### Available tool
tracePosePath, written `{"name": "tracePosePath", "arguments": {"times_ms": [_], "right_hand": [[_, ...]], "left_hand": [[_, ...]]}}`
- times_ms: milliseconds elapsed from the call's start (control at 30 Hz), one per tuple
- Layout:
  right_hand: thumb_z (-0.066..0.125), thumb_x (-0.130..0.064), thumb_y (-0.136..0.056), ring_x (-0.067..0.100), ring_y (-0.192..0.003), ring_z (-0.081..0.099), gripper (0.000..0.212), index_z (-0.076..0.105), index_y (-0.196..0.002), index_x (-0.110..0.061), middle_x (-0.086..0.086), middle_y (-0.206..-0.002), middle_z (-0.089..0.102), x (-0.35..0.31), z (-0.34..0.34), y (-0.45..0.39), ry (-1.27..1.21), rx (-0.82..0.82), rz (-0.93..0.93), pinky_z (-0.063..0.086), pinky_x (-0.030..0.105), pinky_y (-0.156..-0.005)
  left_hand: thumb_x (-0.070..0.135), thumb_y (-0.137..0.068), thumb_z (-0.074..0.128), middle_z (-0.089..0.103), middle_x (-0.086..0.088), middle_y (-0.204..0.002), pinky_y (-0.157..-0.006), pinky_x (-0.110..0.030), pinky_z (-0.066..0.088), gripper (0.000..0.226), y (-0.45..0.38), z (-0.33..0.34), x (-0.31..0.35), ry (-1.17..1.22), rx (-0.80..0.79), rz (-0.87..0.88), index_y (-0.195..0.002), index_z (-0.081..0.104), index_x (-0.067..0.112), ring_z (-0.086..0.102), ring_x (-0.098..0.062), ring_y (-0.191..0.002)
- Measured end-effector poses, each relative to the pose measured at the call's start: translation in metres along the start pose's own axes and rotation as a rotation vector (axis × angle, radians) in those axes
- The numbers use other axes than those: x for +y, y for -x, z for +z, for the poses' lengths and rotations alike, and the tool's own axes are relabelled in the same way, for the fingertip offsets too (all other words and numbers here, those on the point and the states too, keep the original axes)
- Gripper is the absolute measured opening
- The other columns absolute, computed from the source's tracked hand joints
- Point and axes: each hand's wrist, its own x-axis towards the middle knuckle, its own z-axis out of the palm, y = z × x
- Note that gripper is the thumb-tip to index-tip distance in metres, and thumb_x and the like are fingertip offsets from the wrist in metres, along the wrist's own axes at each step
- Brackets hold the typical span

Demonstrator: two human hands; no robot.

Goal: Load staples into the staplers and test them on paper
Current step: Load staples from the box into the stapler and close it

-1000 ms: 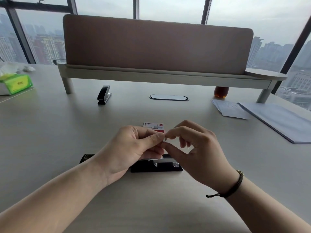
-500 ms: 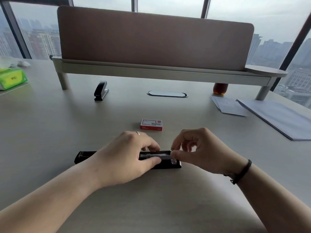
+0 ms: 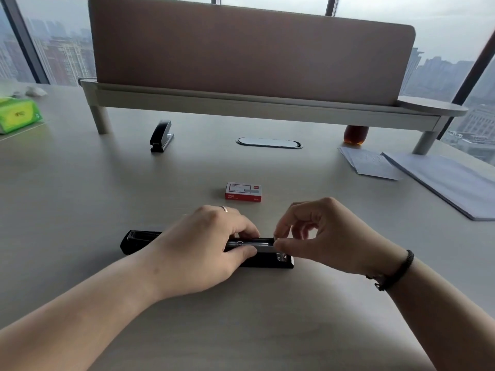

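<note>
Bare forearms; a dark, seemingly braided bracelet (image 3: 396,270) and a ring (image 3: 223,208).

1. A pale counter (image 3: 80,199) carries everything.
2. An opened black stapler (image 3: 139,241) lies flat near the front.
3. A red staple box (image 3: 243,192) sits just behind it.
4. A second black stapler (image 3: 160,135) stands farther back.
5. Paper sheets (image 3: 439,178) lie at right, a green tissue pack (image 3: 18,116) at left.
6. A raised shelf (image 3: 241,100) stands on legs at the rear.
</note>
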Motion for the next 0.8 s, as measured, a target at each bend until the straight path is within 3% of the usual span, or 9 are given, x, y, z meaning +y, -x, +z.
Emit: {"name": "tracePosePath", "arguments": {"times_ms": [333,600,800], "right_hand": [[0.077,-0.027,-0.073,0.011,-0.067,0.063,0.004,0.074,-0.074,-0.027,-0.011,-0.079,0.069,-0.004,-0.002,0.002,0.087,0.001,-0.015,0.054,0.036,-0.067],[0.079,-0.038,-0.070,0.008,-0.074,0.063,0.015,0.073,-0.083,-0.033,-0.019,-0.083,0.066,-0.005,-0.008,0.006,0.161,-0.027,-0.013,0.050,0.022,-0.062],[0.075,-0.043,-0.068,0.013,-0.079,0.061,0.022,0.071,-0.090,-0.039,-0.014,-0.087,0.066,-0.006,-0.018,0.011,0.187,0.011,-0.074,0.051,0.025,-0.064]], "left_hand": [[0.045,-0.085,0.066,0.066,0.022,-0.091,-0.070,-0.024,0.048,0.020,0.000,0.001,0.000,-0.001,-0.001,-0.005,-0.103,0.069,0.038,0.058,0.002,-0.081],[0.044,-0.085,0.066,0.067,0.022,-0.090,-0.069,-0.021,0.044,0.018,0.000,0.001,0.000,0.003,-0.003,-0.008,-0.102,0.069,0.039,0.058,0.002,-0.084],[0.044,-0.085,0.066,0.066,0.022,-0.090,-0.065,-0.017,0.038,0.017,0.001,0.001,0.000,0.009,0.000,-0.016,-0.102,0.069,0.039,0.054,0.006,-0.077]]}}
